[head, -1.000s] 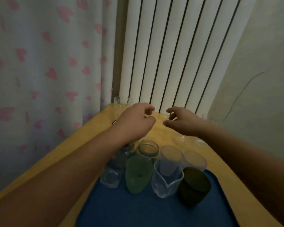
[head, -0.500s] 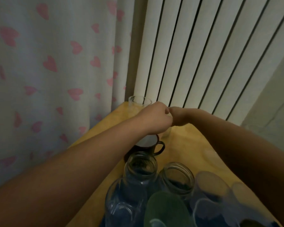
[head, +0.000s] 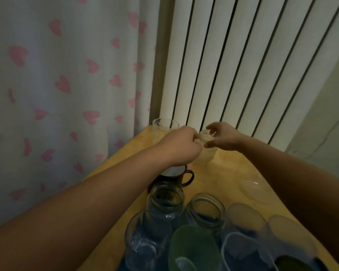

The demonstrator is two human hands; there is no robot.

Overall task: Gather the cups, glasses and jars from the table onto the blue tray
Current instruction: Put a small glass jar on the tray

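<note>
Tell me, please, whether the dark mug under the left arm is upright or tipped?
Upright: the dark mug stands on the table, pale inside showing, handle sideways.

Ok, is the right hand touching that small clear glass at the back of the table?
Touching. The head view shows the right hand with thumb and fingers curled round the rim of the small clear glass.

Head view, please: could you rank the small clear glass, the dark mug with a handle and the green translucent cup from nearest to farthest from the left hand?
1. Small clear glass: at the left hand's fingertips, far end of the table.
2. Dark mug with a handle: just under the wrist.
3. Green translucent cup: on the tray, closest to the camera.
</note>
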